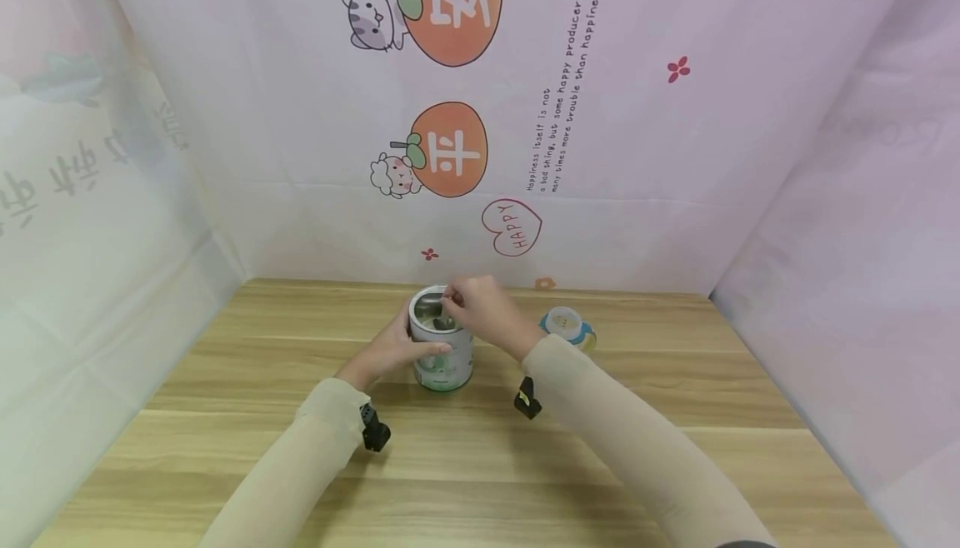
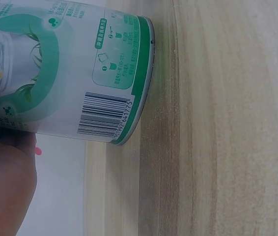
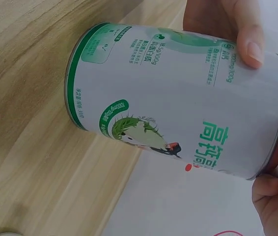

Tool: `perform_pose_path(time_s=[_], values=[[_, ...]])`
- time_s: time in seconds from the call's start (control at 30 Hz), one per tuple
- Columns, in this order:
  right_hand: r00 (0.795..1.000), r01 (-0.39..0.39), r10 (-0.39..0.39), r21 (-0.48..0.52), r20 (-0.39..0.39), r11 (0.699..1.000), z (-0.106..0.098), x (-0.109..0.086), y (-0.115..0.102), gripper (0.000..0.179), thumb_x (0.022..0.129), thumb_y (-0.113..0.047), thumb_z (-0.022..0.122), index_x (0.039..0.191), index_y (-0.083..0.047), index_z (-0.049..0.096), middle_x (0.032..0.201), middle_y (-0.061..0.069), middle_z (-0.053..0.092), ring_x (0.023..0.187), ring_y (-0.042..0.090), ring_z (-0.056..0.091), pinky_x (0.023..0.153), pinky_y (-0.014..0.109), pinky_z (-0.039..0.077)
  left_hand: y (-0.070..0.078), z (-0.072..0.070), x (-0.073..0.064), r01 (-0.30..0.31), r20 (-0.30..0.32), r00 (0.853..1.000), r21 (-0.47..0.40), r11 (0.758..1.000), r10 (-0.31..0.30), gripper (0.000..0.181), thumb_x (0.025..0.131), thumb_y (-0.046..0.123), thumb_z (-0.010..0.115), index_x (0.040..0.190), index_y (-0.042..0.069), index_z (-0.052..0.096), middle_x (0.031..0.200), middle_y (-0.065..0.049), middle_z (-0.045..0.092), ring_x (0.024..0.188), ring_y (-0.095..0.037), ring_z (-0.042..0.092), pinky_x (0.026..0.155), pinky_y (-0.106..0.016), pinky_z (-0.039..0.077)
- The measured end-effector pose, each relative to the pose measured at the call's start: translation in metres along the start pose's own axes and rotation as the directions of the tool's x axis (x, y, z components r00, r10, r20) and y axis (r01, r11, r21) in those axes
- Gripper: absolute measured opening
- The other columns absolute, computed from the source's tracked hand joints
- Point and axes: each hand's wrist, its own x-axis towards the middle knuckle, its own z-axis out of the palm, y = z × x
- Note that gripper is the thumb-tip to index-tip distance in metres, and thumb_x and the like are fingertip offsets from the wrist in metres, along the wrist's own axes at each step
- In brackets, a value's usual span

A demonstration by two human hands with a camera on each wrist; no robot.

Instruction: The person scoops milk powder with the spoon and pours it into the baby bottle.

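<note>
Can (image 1: 442, 371) stands on table (image 1: 450, 469), well apart from side edges

Tin (image 3: 153, 93) is showing green 高钙高, 1000mg/100g, 18.5g/100g; its barcode (image 2: 104, 114) number is ending in 641775. Back cloth (image 1: 637, 140) is carrying "Happiness itself is not a bad thing, but some happy producers bring many times more trouble than happiness." Printed heart (image 1: 512, 228) is reading HAPPY; upper orange (image 1: 452, 7) is showing 安, lower orange (image 1: 450, 149) 平.
</note>
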Motion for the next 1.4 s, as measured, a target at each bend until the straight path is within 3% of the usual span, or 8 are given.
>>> perform_pose_path(time_s=[0.3,0.63,0.83,1.0,1.2,1.4], values=[[0.997,0.048,-0.046,-0.031,0.061,0.998,0.001,0.004,-0.011,0.010,0.097,-0.012,0.067,0.094,-0.005,0.073,0.083,0.001,0.071,0.067,0.005,0.060,0.060,0.016,0.050,0.001,0.000,-0.001,-0.008,0.016,1.000,-0.042,0.999,0.009,0.097,0.084,0.029,0.084,0.156,0.030,0.019,0.147,-0.005,0.045,0.133,-0.028,0.046,0.110,-0.057,0.034],[0.994,0.061,-0.063,0.017,0.087,0.998,0.003,0.005,-0.013,0.009,0.094,-0.011,0.070,0.088,-0.007,0.075,0.076,-0.002,0.068,0.063,0.005,0.058,0.058,0.017,0.049,0.001,0.000,0.001,-0.014,0.026,1.000,-0.056,0.998,0.015,0.095,0.085,0.026,0.084,0.154,0.031,0.020,0.145,-0.005,0.047,0.131,-0.028,0.048,0.108,-0.058,0.035],[0.992,0.036,-0.041,0.049,0.117,0.998,0.001,0.006,-0.014,0.010,0.093,-0.014,0.072,0.087,-0.008,0.077,0.077,-0.003,0.070,0.064,0.004,0.059,0.059,0.017,0.049,0.000,-0.001,0.000,-0.017,0.028,0.999,-0.043,0.999,0.019,0.094,0.085,0.028,0.083,0.155,0.030,0.019,0.146,-0.005,0.045,0.132,-0.029,0.047,0.108,-0.058,0.036],[0.990,-0.006,-0.013,0.136,0.138,0.991,-0.002,0.007,-0.014,0.010,0.094,-0.014,0.071,0.089,-0.008,0.077,0.078,-0.003,0.071,0.065,0.006,0.060,0.059,0.019,0.051,0.000,-0.001,0.000,-0.005,0.017,1.000,-0.032,0.999,0.006,0.094,0.085,0.029,0.083,0.154,0.029,0.020,0.146,-0.006,0.045,0.133,-0.030,0.046,0.108,-0.058,0.036],[0.985,-0.121,0.085,0.243,0.153,0.962,-0.005,0.008,-0.008,0.013,0.095,-0.018,0.068,0.091,-0.009,0.077,0.079,-0.005,0.070,0.069,0.008,0.061,0.060,0.022,0.051,0.000,-0.001,0.000,-0.011,0.014,1.000,-0.014,1.000,0.012,0.096,0.085,0.030,0.083,0.155,0.029,0.019,0.147,-0.007,0.045,0.134,-0.030,0.045,0.109,-0.059,0.034],[0.986,-0.154,0.120,0.335,0.118,0.930,-0.007,0.006,-0.003,0.017,0.094,-0.020,0.067,0.089,-0.008,0.078,0.079,-0.002,0.071,0.069,0.011,0.060,0.062,0.025,0.051,-0.002,-0.002,0.001,-0.012,0.020,1.000,-0.012,1.000,0.012,0.098,0.084,0.031,0.084,0.156,0.030,0.018,0.148,-0.006,0.044,0.135,-0.030,0.043,0.111,-0.060,0.031]])
